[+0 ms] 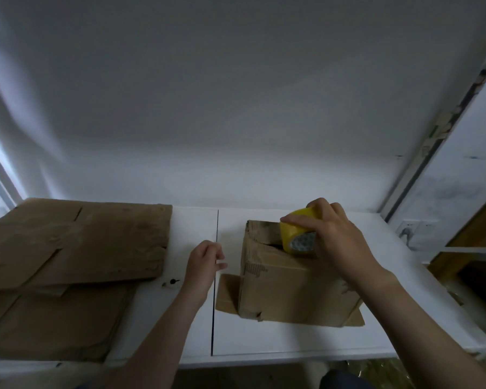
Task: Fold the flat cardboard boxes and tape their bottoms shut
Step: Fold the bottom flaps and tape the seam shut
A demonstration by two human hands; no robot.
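A yellow tape roll (295, 231) is gripped by the right hand (337, 242) and held on top of the folded box (286, 287), which is stood on the white table (264, 341). The left hand (202, 265) is held loosely curled and empty, just left of the box. Flat cardboard sheets (76, 242) are stacked well apart at the table's left end.

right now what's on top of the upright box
A yellow tape roll, gripped by the right hand, sits on the box top flaps. The hand hides the top's right part.
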